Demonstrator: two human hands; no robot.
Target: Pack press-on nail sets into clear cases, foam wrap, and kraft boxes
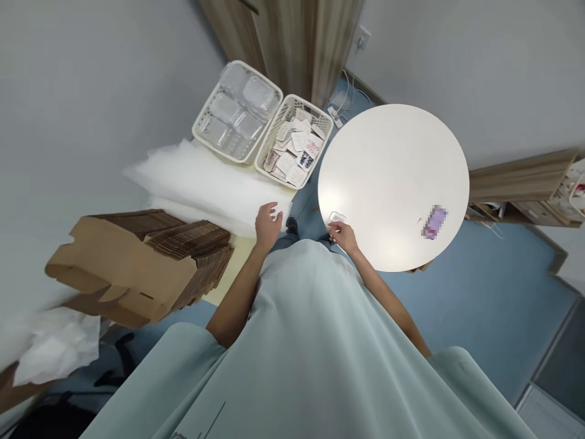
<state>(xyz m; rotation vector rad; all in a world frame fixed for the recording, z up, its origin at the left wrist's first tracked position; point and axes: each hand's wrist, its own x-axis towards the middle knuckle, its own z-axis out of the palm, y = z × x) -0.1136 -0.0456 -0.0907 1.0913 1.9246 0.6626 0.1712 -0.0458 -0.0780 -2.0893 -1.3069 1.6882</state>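
Note:
My right hand [343, 237] is at the near left edge of the round white table [393, 158]. Its fingers are closed on the edge of a small flat white packet [337, 217] with faint grey markings, whose kind I cannot make out. My left hand [267, 227] is held apart from it, its fingers loosely curved and spread with nothing in them. It is over or beside the right end of the stacked white foam sheets [205, 183]; whether it touches them I cannot tell.
Beyond the sheets, one white basket [200, 116] holds clear plastic boxes and another basket [262, 152] holds many small packets. Folded brown cardboard boxes [128, 268] are stacked at left. A blurred purple object [435, 222] lies on the table. Cables [351, 91] run along the floor.

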